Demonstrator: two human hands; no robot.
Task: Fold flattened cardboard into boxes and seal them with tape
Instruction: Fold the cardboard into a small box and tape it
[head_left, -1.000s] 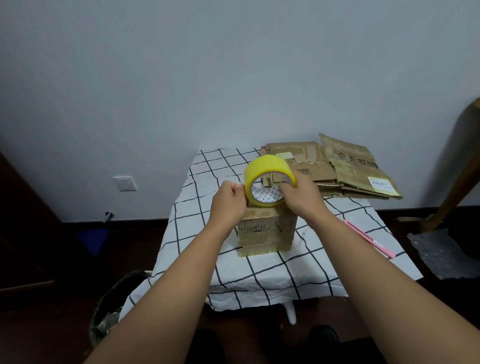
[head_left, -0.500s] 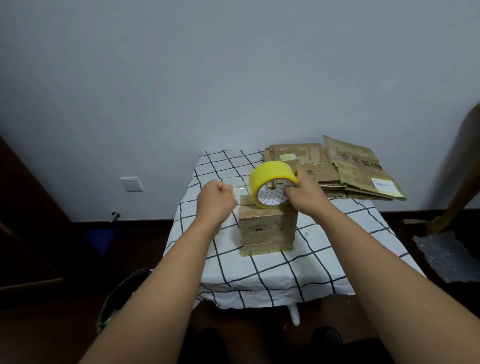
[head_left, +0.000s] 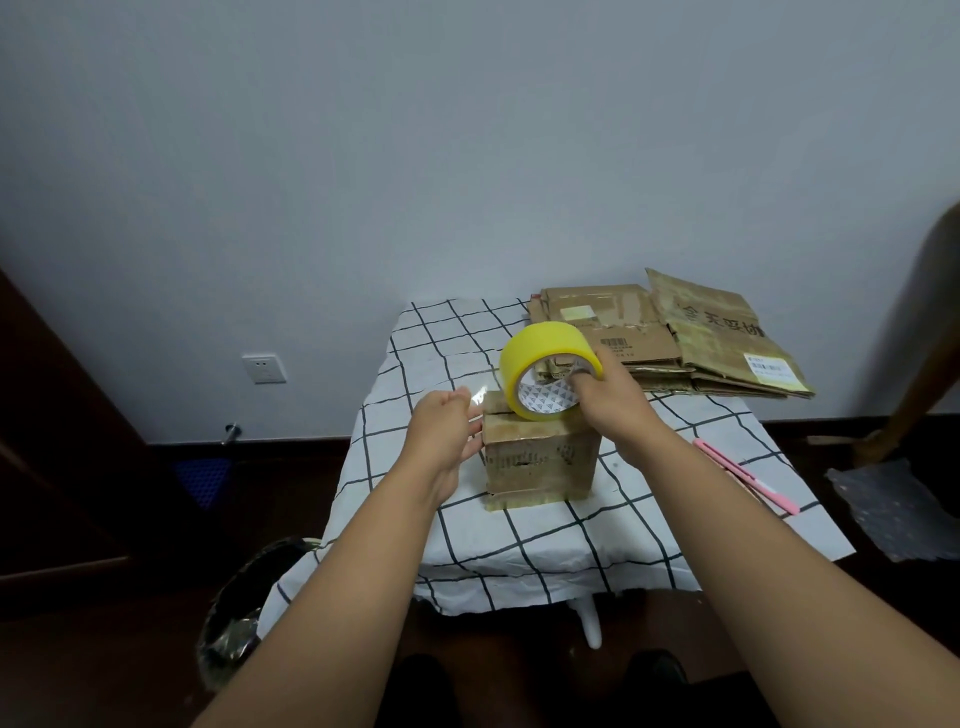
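Observation:
A small folded cardboard box (head_left: 540, 460) stands on the checked tablecloth (head_left: 545, 551). My right hand (head_left: 613, 400) grips a yellow tape roll (head_left: 543, 369), with fingers through its core, and the roll rests on the box's top. A clear strip of tape (head_left: 475, 399) runs from the roll to the left. My left hand (head_left: 441, 434) pinches the end of that strip beside the box's upper left edge, its fingers close to the box's left side.
Several flattened cardboard boxes (head_left: 675, 338) lie stacked at the table's back right. A pink pen-like tool (head_left: 745, 475) lies to the right of the box. A bin (head_left: 234, 623) stands on the floor at the left, and a plastic sheet (head_left: 893, 509) lies at the right.
My left hand pulled the tape end leftward off the roll, then came down beside the box's left edge. My right hand lowered the roll onto the box's top.

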